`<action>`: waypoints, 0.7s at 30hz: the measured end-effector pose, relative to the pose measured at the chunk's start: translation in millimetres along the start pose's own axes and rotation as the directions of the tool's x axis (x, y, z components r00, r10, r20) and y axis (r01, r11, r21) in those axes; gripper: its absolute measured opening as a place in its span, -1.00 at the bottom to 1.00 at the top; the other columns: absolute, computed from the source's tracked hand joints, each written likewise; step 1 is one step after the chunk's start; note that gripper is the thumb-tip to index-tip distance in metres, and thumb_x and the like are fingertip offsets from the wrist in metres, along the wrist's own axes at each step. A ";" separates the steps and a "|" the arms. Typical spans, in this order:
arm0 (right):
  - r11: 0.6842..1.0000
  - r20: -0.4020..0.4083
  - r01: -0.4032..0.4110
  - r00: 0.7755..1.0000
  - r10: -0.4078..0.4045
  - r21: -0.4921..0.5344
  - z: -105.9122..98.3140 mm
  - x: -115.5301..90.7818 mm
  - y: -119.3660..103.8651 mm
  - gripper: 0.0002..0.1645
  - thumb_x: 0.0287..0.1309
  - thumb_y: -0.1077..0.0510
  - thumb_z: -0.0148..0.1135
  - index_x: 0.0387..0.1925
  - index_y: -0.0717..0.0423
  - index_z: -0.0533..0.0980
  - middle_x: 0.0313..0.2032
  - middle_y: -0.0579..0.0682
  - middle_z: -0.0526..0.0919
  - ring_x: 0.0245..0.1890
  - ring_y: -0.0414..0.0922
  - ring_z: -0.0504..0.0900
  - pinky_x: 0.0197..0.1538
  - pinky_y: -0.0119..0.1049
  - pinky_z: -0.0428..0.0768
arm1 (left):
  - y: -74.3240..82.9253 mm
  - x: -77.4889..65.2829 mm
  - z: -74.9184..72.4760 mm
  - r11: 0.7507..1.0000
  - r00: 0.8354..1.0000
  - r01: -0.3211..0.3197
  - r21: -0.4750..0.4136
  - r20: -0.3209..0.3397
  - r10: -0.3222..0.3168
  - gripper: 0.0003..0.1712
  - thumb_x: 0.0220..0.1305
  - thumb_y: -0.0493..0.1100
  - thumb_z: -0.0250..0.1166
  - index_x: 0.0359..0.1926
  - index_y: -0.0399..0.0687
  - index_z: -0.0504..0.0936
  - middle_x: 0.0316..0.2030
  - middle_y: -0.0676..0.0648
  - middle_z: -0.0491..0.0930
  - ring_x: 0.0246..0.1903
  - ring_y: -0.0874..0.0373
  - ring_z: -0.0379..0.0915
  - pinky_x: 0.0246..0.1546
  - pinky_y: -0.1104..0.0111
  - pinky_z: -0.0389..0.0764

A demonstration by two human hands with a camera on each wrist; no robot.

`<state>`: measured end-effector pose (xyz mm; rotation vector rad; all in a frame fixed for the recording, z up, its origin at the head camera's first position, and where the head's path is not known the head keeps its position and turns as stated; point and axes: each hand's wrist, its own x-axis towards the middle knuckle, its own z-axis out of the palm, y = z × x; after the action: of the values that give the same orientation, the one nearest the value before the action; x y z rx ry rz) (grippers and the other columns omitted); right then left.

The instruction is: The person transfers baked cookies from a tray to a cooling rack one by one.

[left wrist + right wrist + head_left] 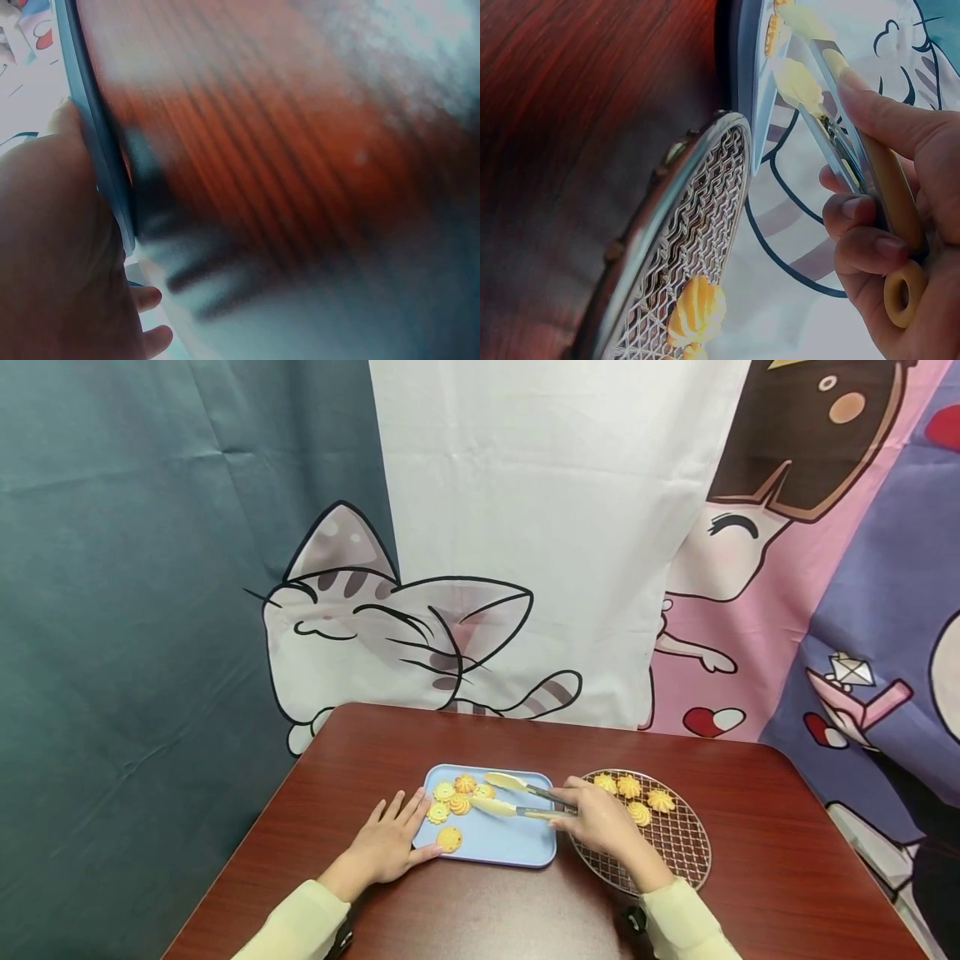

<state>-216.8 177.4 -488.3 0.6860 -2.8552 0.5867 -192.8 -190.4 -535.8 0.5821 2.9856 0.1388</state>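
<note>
My right hand (pixel 602 820) grips a pair of tongs (pixel 889 180) with pale yellow tips and a ring at the handle end. The tongs' arms stand apart over a light blue tray (pixel 517 845), their tips close to several yellow cookies (pixel 460 803) at its upper left. A round, flat cookie (pixel 449 839) lies alone lower down on that tray. Along the tray's left edge my left hand (pixel 384 847) rests with straight fingers, thumb at the lower rim near this cookie. In the left wrist view, the tray's edge (pixel 94 127) runs beside the palm.
To the right of the tray stands a round wire rack (pixel 678 856) bearing several swirled cookies (pixel 630 787), partly under my right hand. Both stand on a dark red-brown wooden table (pixel 337 777). A cartoon-printed curtain (pixel 525 485) hangs behind the table's far edge.
</note>
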 end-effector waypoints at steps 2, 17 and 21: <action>1.000 0.003 0.006 1.000 -0.006 -0.004 0.2 1.0 0.9 -0.41 -0.02 -0.03 0.59 0.11 -0.06 0.70 -0.31 -0.16 0.56 -0.47 -0.28 0.39 -0.43 -0.37 0.41 | -0.4 0.0 0.6 1.000 1.000 0.000 0.003 -0.004 0.000 0.06 0.36 0.57 -0.16 0.60 -0.03 0.09 0.59 -0.07 0.02 0.54 -0.23 -0.06 0.46 -0.15 0.04; 1.000 0.007 -0.003 1.000 0.003 -0.011 1.6 5.2 3.1 -0.46 -0.01 -0.04 0.59 0.07 -0.07 0.72 -0.29 -0.19 0.59 -0.43 -0.28 0.43 -0.38 -0.34 0.45 | -2.4 0.2 1.7 1.000 0.999 -0.026 -0.005 -0.028 0.025 0.06 0.38 0.55 -0.13 0.58 -0.10 0.12 0.58 -0.13 0.05 0.52 -0.28 -0.04 0.45 -0.20 0.04; 1.000 0.012 -0.020 1.000 0.020 -0.008 1.4 5.6 2.4 -0.45 -0.02 -0.05 0.59 0.07 -0.08 0.72 -0.28 -0.19 0.59 -0.43 -0.27 0.43 -0.38 -0.32 0.46 | -3.2 2.1 3.3 1.000 1.000 -0.021 0.002 -0.022 0.021 0.06 0.37 0.56 -0.12 0.58 -0.08 0.12 0.58 -0.12 0.04 0.52 -0.28 -0.04 0.45 -0.19 0.04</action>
<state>-222.9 176.6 -489.1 0.6624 -2.8777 0.5762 -195.5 -192.3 -539.7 0.6168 3.0016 0.1450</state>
